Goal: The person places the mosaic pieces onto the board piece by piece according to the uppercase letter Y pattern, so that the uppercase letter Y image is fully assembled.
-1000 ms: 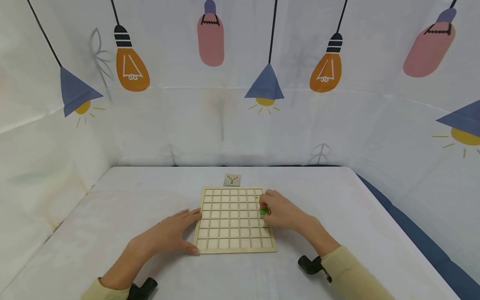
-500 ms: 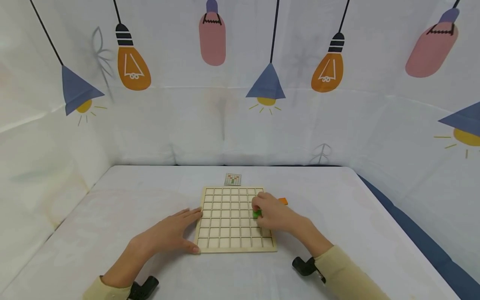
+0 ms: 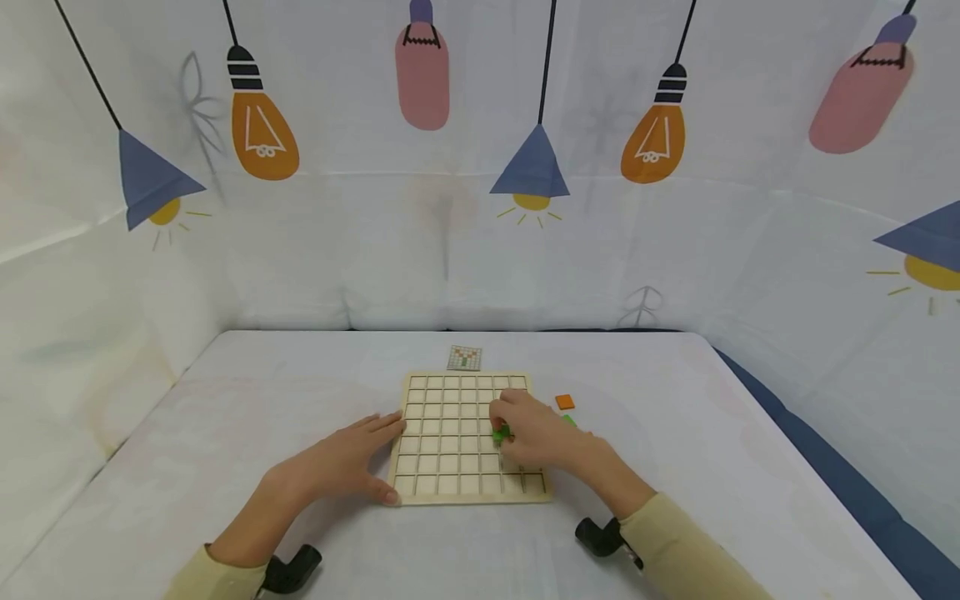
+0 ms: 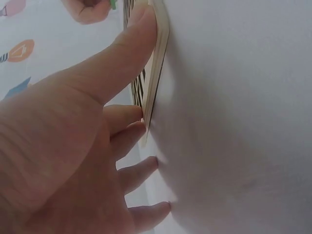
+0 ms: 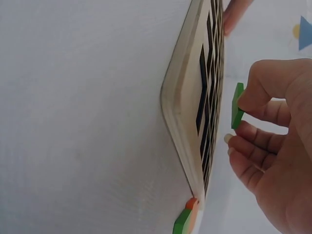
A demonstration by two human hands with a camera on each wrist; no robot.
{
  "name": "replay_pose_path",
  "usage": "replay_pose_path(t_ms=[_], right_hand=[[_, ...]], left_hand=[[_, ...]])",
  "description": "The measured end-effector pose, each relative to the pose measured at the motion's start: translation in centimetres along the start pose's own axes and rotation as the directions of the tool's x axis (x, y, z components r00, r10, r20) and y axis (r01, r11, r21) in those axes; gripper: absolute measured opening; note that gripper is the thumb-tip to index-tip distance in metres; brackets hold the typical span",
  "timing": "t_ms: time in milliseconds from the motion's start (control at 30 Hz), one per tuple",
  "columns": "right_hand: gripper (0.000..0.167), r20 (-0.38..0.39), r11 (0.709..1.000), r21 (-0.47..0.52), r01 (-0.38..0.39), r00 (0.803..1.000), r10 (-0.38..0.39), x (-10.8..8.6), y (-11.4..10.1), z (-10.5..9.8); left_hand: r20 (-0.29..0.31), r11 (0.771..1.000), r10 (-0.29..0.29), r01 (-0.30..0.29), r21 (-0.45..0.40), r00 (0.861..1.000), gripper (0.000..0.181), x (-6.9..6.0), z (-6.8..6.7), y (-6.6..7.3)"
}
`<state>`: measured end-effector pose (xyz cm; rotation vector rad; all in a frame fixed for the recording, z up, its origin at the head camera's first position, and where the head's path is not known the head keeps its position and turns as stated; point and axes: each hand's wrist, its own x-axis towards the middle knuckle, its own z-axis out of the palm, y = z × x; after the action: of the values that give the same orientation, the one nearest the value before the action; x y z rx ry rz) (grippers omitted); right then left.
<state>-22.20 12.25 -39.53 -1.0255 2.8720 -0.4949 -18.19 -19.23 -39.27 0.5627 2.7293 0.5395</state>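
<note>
I watch the right hand (image 3: 534, 429), which pinches a green tile (image 5: 237, 105) between thumb and fingertips. The tile is in the air above the right part of the board (image 3: 448, 446); in the right wrist view I see a gap between them. The left hand (image 3: 341, 467) has its fingers spread along the left edge of the board, with the thumb at the near corner, and it grips nothing.

As I judge, the main danger is a wrong cell: the fingers cover those below, so one row or column can easily be mistaken. The tile is also held tilted; if released so, it could rest on a divider and not lie flat. If the left hand pressed too lightly, a push from the right could make the board slide. Finally, the orange tile (image 3: 565, 402) and a second green tile (image 3: 570, 420), partly hidden, lie on the table (image 3: 675, 392) to the right of the board, near the right wrist, which could sweep them away when it returns carelessly.
</note>
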Motion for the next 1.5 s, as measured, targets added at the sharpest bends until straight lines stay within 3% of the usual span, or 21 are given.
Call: replay_pose_path(t_ms=[333, 1000, 1500], right_hand=[[0.02, 0.013, 0.999, -0.015, 0.046, 0.999, -0.046, -0.1, -1.0, 0.1], [0.019, 0.099, 1.0, 0.013, 0.028, 0.995, -0.029, 0.2, -3.0, 0.8], [0.022, 0.106, 0.998, -0.012, 0.069, 0.992, -0.067, -0.1, -3.7, 1.2]], left_hand=[[0.011, 1.0, -0.002, 0.002, 0.002, 1.0, 0.111, 0.0, -0.1, 0.0], [-0.014, 1.0, 0.017, -0.017, -0.019, 1.0, 0.11, -0.3, -0.2, 0.1], [-0.008, 1.0, 0.012, -0.012, -0.017, 1.0, 0.11, -0.2, -0.2, 0.1]])
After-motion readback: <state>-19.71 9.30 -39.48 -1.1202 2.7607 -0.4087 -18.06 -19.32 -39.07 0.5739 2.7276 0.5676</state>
